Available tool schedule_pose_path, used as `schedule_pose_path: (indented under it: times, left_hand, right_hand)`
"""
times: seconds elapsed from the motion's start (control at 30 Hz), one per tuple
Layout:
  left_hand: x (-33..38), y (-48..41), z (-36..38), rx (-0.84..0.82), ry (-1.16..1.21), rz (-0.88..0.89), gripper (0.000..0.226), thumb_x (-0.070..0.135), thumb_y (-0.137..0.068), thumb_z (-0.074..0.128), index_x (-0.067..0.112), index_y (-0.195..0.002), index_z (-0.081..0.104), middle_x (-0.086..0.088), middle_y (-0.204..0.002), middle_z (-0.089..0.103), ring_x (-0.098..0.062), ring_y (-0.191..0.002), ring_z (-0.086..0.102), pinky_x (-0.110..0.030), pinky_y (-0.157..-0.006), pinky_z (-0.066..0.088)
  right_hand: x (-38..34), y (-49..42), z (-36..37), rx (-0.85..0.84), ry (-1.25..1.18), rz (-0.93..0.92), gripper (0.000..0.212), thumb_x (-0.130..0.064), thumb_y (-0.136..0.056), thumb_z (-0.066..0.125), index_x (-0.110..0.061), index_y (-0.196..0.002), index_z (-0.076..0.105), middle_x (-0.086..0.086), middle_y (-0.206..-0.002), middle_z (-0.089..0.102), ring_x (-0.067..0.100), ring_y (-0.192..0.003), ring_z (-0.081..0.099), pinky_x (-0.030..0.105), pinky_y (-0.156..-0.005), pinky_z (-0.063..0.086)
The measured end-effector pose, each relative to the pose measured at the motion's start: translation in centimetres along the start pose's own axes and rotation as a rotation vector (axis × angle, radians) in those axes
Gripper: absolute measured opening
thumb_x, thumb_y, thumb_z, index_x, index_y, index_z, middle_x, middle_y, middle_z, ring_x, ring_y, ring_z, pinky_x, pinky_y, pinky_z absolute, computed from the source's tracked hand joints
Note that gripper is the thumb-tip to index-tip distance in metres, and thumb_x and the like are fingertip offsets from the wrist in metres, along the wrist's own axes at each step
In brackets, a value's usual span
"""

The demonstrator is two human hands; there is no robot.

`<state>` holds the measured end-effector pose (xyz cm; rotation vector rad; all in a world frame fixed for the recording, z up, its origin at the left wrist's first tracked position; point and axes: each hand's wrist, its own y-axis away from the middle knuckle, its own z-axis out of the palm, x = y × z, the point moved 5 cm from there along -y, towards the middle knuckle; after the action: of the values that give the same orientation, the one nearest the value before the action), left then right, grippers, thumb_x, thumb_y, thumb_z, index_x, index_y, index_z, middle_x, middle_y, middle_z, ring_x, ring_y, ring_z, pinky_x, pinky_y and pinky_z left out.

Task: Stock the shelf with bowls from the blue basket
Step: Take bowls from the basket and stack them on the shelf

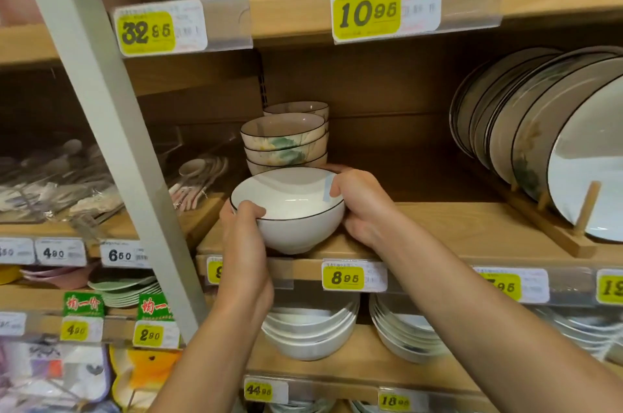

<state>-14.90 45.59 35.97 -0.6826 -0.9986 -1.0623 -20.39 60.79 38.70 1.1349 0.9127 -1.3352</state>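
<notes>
We see a light wooden shelf (438,227) at chest height. Along its right end, a row of round black-rimmed white plates (539,142) stands on edge in a wooden rack. At the front edge, towards the left end, two hands hold a white ceramic bowl with a thin black rim (293,200). The left hand (242,244) and right hand (364,206) each have fingers clamped on opposite sides, thumbs over the rim. We cannot tell whether the bowl's foot touches the shelf. Just behind it stands a stack of cream floral-patterned bowls (286,142). Below it, on the shelf's front edge, is a yellow 8.95 price label (344,277).
</notes>
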Motion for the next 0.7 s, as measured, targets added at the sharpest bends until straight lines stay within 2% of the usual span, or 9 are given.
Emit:
schedule_pose_path:
  times: [0.13, 0.27, 0.37, 0.43, 0.47, 0.5, 0.57, 0.63, 0.7]
  left_hand:
    - [1.1, -2.6, -0.3, -0.077, 0.027, -0.163, 0.037, 0.016, -0.074, 0.046, 0.013, -0.106, 0.065, -0.009, -0.104, 0.074, -0.027, -0.094, 0.067, -0.038, -0.077, 0.057]
    - [1.9, -4.1, 0.0, -0.189, 0.003, -0.26, 0.041, 0.014, -0.074, 0.042, 0.005, -0.108, 0.065, -0.015, -0.108, 0.07, -0.033, -0.095, 0.064, -0.041, -0.081, 0.052]
    - [1.8, -4.1, -0.2, -0.201, 0.053, -0.188, 0.026, 0.015, -0.081, 0.046, 0.008, -0.096, 0.065, -0.009, -0.094, 0.071, -0.027, -0.09, 0.064, -0.035, -0.075, 0.053]
    - [1.7, -3.2, -1.4, -0.093, 0.078, -0.043, 0.012, 0.02, -0.082, 0.053, 0.014, -0.085, 0.064, -0.001, -0.08, 0.07, -0.019, -0.082, 0.064, -0.026, -0.064, 0.054]
    - [1.4, -2.3, -1.9, -0.048, 0.095, 0.018, 0.016, 0.024, -0.081, 0.058, 0.015, -0.093, 0.065, 0.0, -0.087, 0.071, -0.017, -0.088, 0.065, -0.026, -0.069, 0.056]
    - [1.2, -1.2, -2.1, -0.032, 0.102, 0.064, 0.033, 0.029, -0.077, 0.062, 0.019, -0.109, 0.063, 0.002, -0.104, 0.07, -0.015, -0.104, 0.063, -0.028, -0.082, 0.055]
    - [0.8, 0.5, -1.8, -0.042, 0.054, 0.13, 0.064, 0.038, -0.071, 0.065, 0.035, -0.132, 0.048, 0.013, -0.127, 0.055, -0.007, -0.119, 0.053, -0.027, -0.095, 0.046]
    - [0.8, 0.8, -1.2, -0.047, -0.018, 0.196, 0.066, 0.034, -0.079, 0.062, 0.041, -0.14, 0.037, 0.018, -0.125, 0.049, 0.004, -0.108, 0.051, -0.016, -0.084, 0.043]
    - [1.1, -0.3, -1.0, 0.012, -0.076, 0.216, 0.059, 0.021, -0.087, 0.055, 0.038, -0.141, 0.037, 0.022, -0.112, 0.049, 0.008, -0.094, 0.049, -0.011, -0.068, 0.04]
  right_hand:
    - [0.5, 0.7, -0.9, -0.007, 0.078, -0.041, 0.052, 0.004, -0.074, 0.044, -0.014, -0.122, 0.055, 0.01, -0.113, 0.063, 0.028, -0.107, 0.059, 0.037, -0.083, 0.052]
    - [-0.5, 0.3, -0.6, -0.095, -0.011, 0.099, 0.047, 0.006, -0.074, 0.042, 0.001, -0.117, 0.061, 0.021, -0.119, 0.065, 0.036, -0.113, 0.061, 0.047, -0.101, 0.048]
    - [-0.7, 0.0, 0.1, -0.118, -0.041, 0.103, 0.05, 0.012, -0.076, 0.034, -0.003, -0.111, 0.067, 0.02, -0.111, 0.069, 0.036, -0.106, 0.064, 0.045, -0.095, 0.051]
    - [-0.4, -0.1, 0.2, -0.118, -0.038, 0.082, 0.052, 0.014, -0.075, 0.033, -0.01, -0.099, 0.072, 0.015, -0.1, 0.073, 0.032, -0.099, 0.066, 0.041, -0.089, 0.054]
    - [-0.4, -0.1, 0.2, -0.109, -0.029, 0.062, 0.053, 0.015, -0.074, 0.033, -0.011, -0.099, 0.072, 0.014, -0.1, 0.073, 0.031, -0.099, 0.066, 0.041, -0.09, 0.054]
    - [-0.4, 0.0, 0.3, -0.095, -0.02, 0.035, 0.056, 0.015, -0.073, 0.031, -0.01, -0.104, 0.071, 0.014, -0.105, 0.072, 0.031, -0.102, 0.065, 0.042, -0.092, 0.053]
    - [-0.3, 0.0, 0.5, -0.036, -0.009, -0.012, 0.061, 0.015, -0.074, 0.028, -0.009, -0.114, 0.067, 0.015, -0.113, 0.069, 0.031, -0.105, 0.063, 0.041, -0.093, 0.053]
    - [0.2, 0.5, 1.1, 0.013, 0.005, -0.044, 0.059, 0.011, -0.079, 0.029, -0.013, -0.121, 0.062, 0.012, -0.114, 0.067, 0.027, -0.103, 0.062, 0.038, -0.088, 0.054]
    - [0.8, 1.2, 1.7, 0.008, 0.052, -0.078, 0.054, 0.005, -0.083, 0.035, -0.018, -0.128, 0.055, 0.008, -0.115, 0.064, 0.022, -0.102, 0.06, 0.035, -0.082, 0.054]
